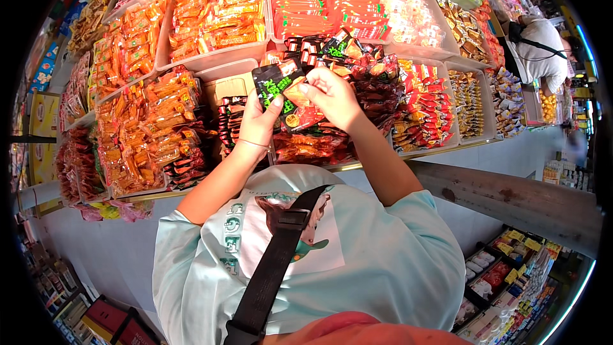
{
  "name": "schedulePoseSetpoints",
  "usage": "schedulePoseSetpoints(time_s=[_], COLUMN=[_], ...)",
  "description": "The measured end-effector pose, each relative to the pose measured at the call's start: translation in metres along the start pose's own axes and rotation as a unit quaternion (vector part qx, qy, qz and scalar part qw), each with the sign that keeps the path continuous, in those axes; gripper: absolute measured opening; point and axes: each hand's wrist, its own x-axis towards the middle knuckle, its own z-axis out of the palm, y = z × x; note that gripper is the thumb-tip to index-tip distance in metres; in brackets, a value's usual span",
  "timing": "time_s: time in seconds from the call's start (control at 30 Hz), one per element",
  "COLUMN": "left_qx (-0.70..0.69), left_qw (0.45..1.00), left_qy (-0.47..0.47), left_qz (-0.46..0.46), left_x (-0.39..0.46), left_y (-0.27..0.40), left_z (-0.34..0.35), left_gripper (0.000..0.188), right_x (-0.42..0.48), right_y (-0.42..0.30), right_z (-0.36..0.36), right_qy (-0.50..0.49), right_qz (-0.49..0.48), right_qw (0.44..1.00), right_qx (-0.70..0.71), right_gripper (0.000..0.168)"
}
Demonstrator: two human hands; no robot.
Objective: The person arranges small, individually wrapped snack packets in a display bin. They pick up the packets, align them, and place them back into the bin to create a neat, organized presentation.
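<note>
Between both hands I hold a black snack packet [273, 84] with green printed characters and a food picture. My left hand [258, 117] grips its left side, the thumb lying across the front. My right hand [330, 96] pinches the right edge between thumb and fingers. Behind and below the packet is a plastic bin crowded with similar black packets [342, 48]. A stack of dark packets [230, 122] stands beside my left wrist, in front of a bare piece of cardboard [230, 87]. Reddish packets [311, 148] lie beneath my hands.
Translucent bins surround this spot, holding orange snack packets [143, 124], red packets with green ends [325, 5] and red-yellow packets [424, 105]. A metal beam [503, 196] passes at my right. Another person in a white top [541, 50] stands at far right. Shelves of goods [507, 273] are lower right.
</note>
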Motion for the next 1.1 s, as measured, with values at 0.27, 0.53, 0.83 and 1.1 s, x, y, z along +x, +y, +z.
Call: schedulePoseSetpoints(time_s=[0.27, 0.53, 0.83, 1.1], left_qx=[-0.147, -0.076, -0.009, 0.082], left_qw=[0.988, 0.995, 0.995, 0.994], left_qy=[0.02, 0.069, 0.037, 0.021], left_qz=[-0.051, 0.016, 0.096, 0.074], left_x=[0.002, 0.003, -0.001, -0.005], left_y=[0.014, 0.009, 0.018, 0.006], left_z=[-0.001, -0.006, 0.007, 0.0], left_gripper=[0.031, 0.021, 0.026, 0.034], right_x=[0.057, 0.045, 0.005, 0.0], right_y=[0.03, -0.021, -0.033, 0.013], right_z=[-0.103, -0.089, 0.01, 0.047], right_qy=[0.231, 0.185, 0.036, 0.037], right_qz=[-0.234, -0.051, -0.013, -0.018], right_qw=[0.809, 0.962, 0.991, 0.997], right_qx=[-0.488, -0.196, 0.127, 0.063], right_gripper=[0.028, 0.017, 0.013, 0.02])
